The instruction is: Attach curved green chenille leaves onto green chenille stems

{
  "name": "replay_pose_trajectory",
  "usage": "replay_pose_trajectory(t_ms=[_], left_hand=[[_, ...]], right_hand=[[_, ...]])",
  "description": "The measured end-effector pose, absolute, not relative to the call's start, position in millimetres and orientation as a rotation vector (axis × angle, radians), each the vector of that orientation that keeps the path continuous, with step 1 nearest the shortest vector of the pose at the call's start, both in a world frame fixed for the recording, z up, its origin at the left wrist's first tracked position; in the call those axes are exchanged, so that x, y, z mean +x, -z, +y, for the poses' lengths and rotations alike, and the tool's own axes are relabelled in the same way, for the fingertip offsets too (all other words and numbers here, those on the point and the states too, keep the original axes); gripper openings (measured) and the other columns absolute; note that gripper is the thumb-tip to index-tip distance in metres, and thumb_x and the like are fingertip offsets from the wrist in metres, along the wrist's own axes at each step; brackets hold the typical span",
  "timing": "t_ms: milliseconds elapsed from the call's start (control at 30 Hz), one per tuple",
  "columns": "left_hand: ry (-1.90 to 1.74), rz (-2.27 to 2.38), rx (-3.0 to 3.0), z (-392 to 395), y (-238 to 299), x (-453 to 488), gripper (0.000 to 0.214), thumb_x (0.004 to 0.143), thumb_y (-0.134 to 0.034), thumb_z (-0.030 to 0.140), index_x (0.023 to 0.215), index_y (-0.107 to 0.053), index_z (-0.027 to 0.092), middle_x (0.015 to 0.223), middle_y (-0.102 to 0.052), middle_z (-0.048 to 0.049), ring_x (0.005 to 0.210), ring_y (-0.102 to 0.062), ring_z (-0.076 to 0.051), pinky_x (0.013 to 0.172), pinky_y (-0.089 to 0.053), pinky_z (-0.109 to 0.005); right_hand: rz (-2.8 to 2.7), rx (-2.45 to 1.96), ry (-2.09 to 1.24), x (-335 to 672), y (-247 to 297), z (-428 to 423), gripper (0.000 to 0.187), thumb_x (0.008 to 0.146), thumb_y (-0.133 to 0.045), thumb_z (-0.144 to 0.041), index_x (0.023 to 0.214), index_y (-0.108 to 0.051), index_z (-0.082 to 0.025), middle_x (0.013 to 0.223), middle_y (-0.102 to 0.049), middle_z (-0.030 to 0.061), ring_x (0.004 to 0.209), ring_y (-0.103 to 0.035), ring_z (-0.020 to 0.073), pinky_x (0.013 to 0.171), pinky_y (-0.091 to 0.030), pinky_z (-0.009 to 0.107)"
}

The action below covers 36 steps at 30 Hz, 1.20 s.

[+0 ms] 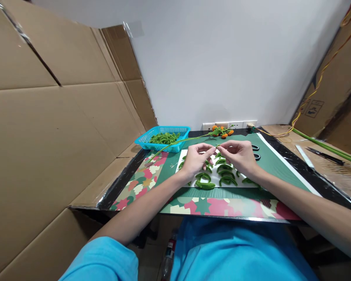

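My left hand (pixel 197 159) and my right hand (pixel 238 157) meet above the white sheet (pixel 215 177), fingertips pinched together. Between them is a small green fuzzy leaf piece (pixel 217 146), mostly hidden by the fingers. Several curved green fuzzy leaves (pixel 204 185) lie in rows on the sheet below. Just past my right hand show the black handles of a pair of scissors (pixel 256 157), partly covered. Behind my hands, an orange flower spray (pixel 223 132) on a long green stem lies across the table and over the basket's edge.
A blue plastic basket (pixel 175 148) at the back left holds many green leaf pieces (pixel 164 138). At right lie a white strip-like tool (pixel 305 157), a black pen-like tool (pixel 324 155) and long green stems (pixel 330 149). Cardboard (pixel 61 136) walls the left side; sockets (pixel 236 125) line the wall.
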State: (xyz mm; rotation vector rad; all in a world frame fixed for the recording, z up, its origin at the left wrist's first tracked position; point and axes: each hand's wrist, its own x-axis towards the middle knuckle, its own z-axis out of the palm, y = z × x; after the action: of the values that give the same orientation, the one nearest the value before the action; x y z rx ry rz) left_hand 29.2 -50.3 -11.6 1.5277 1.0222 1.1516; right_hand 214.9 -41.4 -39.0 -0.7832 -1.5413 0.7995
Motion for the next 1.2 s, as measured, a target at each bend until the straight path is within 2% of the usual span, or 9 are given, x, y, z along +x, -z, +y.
replay_pose_trajectory(t_ms=[133,233,367,567,700,833,967,1067,1200], left_hand=[[-1.117,0.998,1.527,-47.8,11.0,24.7,0.047,0.076,-0.087,0.056,0.093,-0.076,0.013,0.089,-0.076,-0.0088,0.054,-0.065,-0.012,0.038,-0.038,-0.02],[-1.122,0.963,1.495,-46.2,10.4,20.5,0.042,0.078,-0.086,0.052,0.093,-0.077,0.014,0.09,-0.076,-0.0087,0.056,-0.065,-0.011,0.042,-0.04,-0.02],[-1.049,0.921,1.408,-45.4,10.1,18.1,0.038,0.077,-0.087,0.048,0.091,-0.077,0.014,0.091,-0.075,-0.0082,0.058,-0.064,-0.01,0.045,-0.039,-0.02],[-0.9,0.846,1.318,-44.4,8.6,16.0,0.036,0.074,-0.091,0.044,0.089,-0.077,0.014,0.087,-0.073,-0.0058,0.059,-0.063,-0.008,0.046,-0.038,-0.019],[-0.879,0.823,1.347,-45.2,8.0,14.9,0.036,0.075,-0.092,0.044,0.09,-0.078,0.013,0.085,-0.073,-0.006,0.059,-0.065,-0.009,0.047,-0.039,-0.019],[-0.937,0.827,1.459,-45.2,10.0,15.7,0.036,0.075,-0.092,0.044,0.087,-0.078,0.013,0.081,-0.075,-0.0069,0.057,-0.066,-0.011,0.048,-0.039,-0.02],[-1.036,0.82,1.601,-46.2,11.2,18.4,0.037,0.076,-0.09,0.046,0.088,-0.079,0.013,0.077,-0.076,-0.008,0.059,-0.071,-0.017,0.055,-0.052,-0.027],[-1.173,0.862,1.841,-48.8,9.4,16.8,0.029,0.084,-0.084,0.042,0.089,-0.079,0.014,0.078,-0.078,-0.0094,0.063,-0.074,-0.02,0.058,-0.057,-0.031],[-1.351,0.811,2.614,-47.8,5.5,0.2,0.013,0.095,-0.068,0.023,0.099,-0.081,0.02,0.097,-0.083,-0.0099,0.08,-0.077,-0.019,0.07,-0.058,-0.031]], right_hand=[[-1.701,-0.775,-0.618,219.9,34.4,-40.5,0.031,0.092,-0.074,-0.049,0.086,-0.078,-0.018,0.065,-0.069,0.003,0.049,-0.056,0.0134,0.045,-0.043,0.027],[-1.937,-0.744,-0.203,229.8,30.4,-37.0,0.024,0.1,-0.064,-0.039,0.095,-0.08,-0.021,0.079,-0.075,0.0047,0.057,-0.06,0.0132,0.055,-0.048,0.028],[-2.109,-0.738,0.28,243.6,29.8,-33.6,0.026,0.106,-0.055,-0.031,0.102,-0.081,-0.028,0.094,-0.079,0.0059,0.072,-0.069,0.0155,0.063,-0.05,0.028],[-2.134,-0.673,0.421,250.3,29.1,-35.1,0.023,0.107,-0.055,-0.029,0.11,-0.078,-0.027,0.104,-0.079,0.0098,0.086,-0.073,0.0188,0.072,-0.057,0.031],[-2.155,-0.577,0.458,253.9,25.2,-33.6,0.022,0.107,-0.056,-0.027,0.107,-0.079,-0.026,0.101,-0.079,0.0099,0.083,-0.072,0.0188,0.07,-0.055,0.031],[-2.208,-0.567,0.351,254.7,23.9,-32.6,0.025,0.107,-0.055,-0.029,0.099,-0.079,-0.026,0.099,-0.078,0.0093,0.081,-0.07,0.0185,0.067,-0.053,0.031],[-2.087,-0.584,0.021,244.0,25.4,-37.8,0.025,0.104,-0.06,-0.035,0.093,-0.079,-0.023,0.088,-0.076,0.008,0.072,-0.067,0.0172,0.064,-0.051,0.031],[-1.863,-0.649,-0.523,229.7,26.0,-42.0,0.029,0.096,-0.07,-0.044,0.083,-0.077,-0.02,0.073,-0.07,0.0048,0.06,-0.06,0.0152,0.056,-0.048,0.029],[-1.469,-0.643,-1.341,210.6,24.4,-42.4,0.039,0.08,-0.083,-0.054,0.071,-0.074,-0.017,0.059,-0.061,0.0002,0.046,-0.052,0.0121,0.043,-0.038,0.027]])
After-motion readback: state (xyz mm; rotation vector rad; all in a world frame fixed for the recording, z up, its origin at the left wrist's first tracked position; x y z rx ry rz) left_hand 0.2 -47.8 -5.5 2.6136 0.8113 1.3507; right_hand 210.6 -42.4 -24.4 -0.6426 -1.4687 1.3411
